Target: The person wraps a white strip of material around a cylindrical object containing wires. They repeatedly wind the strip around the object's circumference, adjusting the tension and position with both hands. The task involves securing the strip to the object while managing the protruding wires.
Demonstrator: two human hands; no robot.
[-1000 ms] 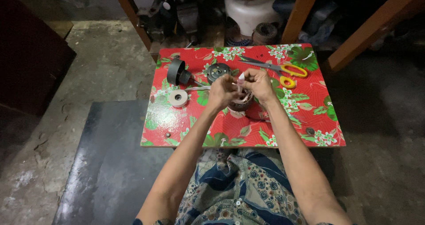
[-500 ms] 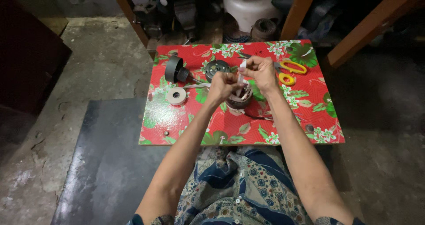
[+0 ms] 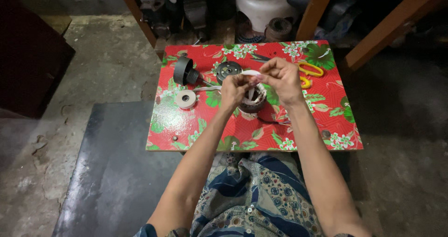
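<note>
A low surface covered in red floral cloth sits on a grey concrete floor. Above its middle, the left hand and right hand meet, the fingers of both pinched shut on a strip of white tape stretched between them. Directly beneath stands a dark round ring-shaped part with white strips tucked inside. A black cylinder and a dark disc lie left of the hands, yellow-handled scissors right, and a white tape roll nearer the left edge.
</note>
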